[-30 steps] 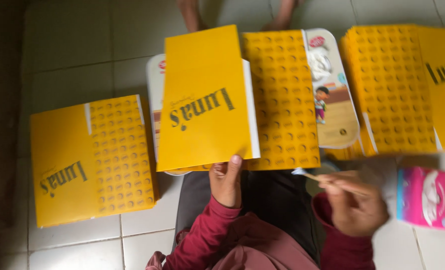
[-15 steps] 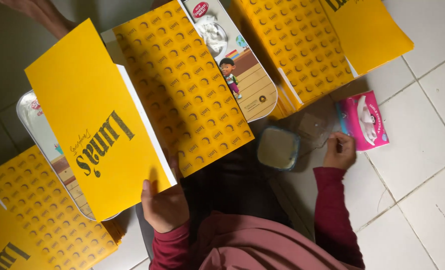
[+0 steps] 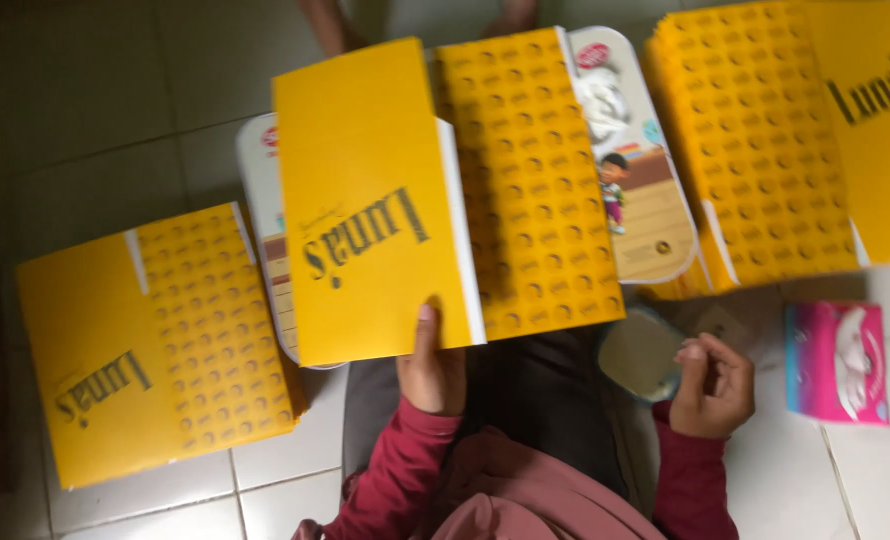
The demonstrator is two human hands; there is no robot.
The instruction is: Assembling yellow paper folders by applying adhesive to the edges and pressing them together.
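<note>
Yellow folded carton held at bottom edge by left hand, thumb on top, at 12 o'clock from lap. Right hand curled shut at 3 o'clock, beside small container; contents not discernible. Pink packet on floor.

A: What is lying on the white tiled floor?

B: A flat yellow carton sheet is resting at left, half plain, half printed with dots. A stack of matching yellow sheets is sitting at upper right.

A: And beside them?

B: A pink packet is lying at right, well apart from the left sheet. A white illustrated tray, showing a cartoon child, is peeking out underneath. Someone's bare feet are showing at the top edge.
</note>
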